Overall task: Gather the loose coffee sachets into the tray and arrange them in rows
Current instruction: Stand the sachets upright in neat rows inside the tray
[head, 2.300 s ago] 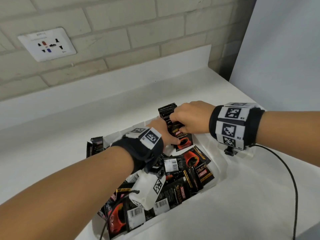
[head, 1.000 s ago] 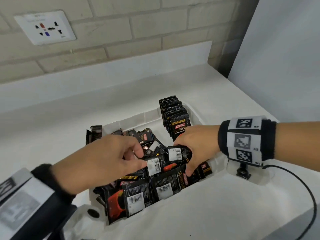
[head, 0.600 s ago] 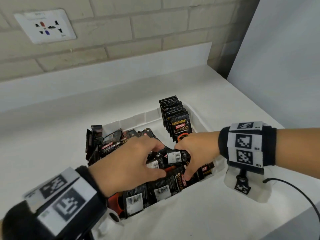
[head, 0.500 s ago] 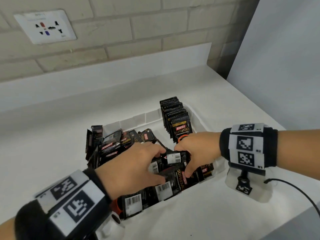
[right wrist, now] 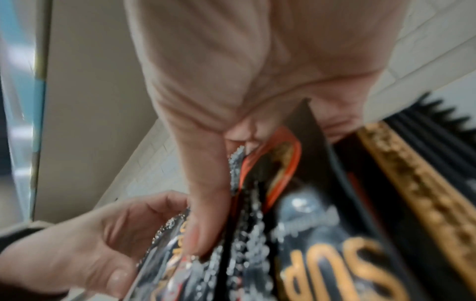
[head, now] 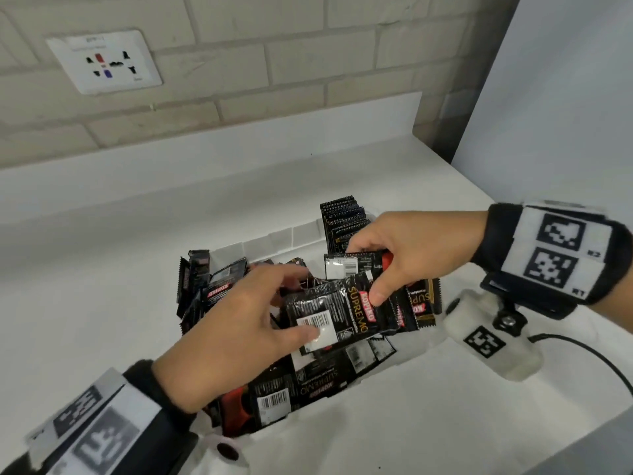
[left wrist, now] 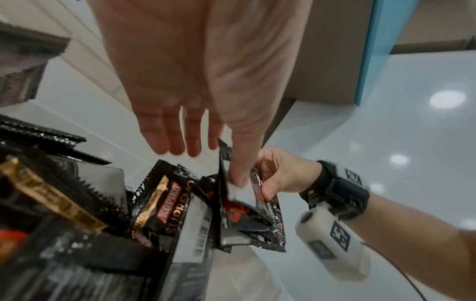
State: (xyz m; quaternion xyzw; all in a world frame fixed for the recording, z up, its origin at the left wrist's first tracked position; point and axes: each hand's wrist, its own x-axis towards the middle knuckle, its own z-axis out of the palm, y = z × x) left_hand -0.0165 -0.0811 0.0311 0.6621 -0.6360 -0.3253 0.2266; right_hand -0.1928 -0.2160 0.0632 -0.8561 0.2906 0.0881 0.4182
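Observation:
A white tray on the white worktop holds a loose pile of black coffee sachets. A row of upright sachets stands at its back right corner. Above the pile, my right hand grips a small bundle: a front sachet under the thumb and a second sachet behind it. My left hand pinches the front sachet's barcode end, thumb on the white label and fingers behind. The left wrist view shows the left hand with its thumb on this sachet and the right hand beyond. The right wrist view is blurred.
More sachets stand on edge at the tray's left side. A brick wall with a socket plate rises behind the worktop. A white panel closes the right side. A black cable trails from my right wrist over the worktop.
Both hands were down in the pile. The right hand has lifted up with sachets, and the left hand has come up to pinch the front one's label end.

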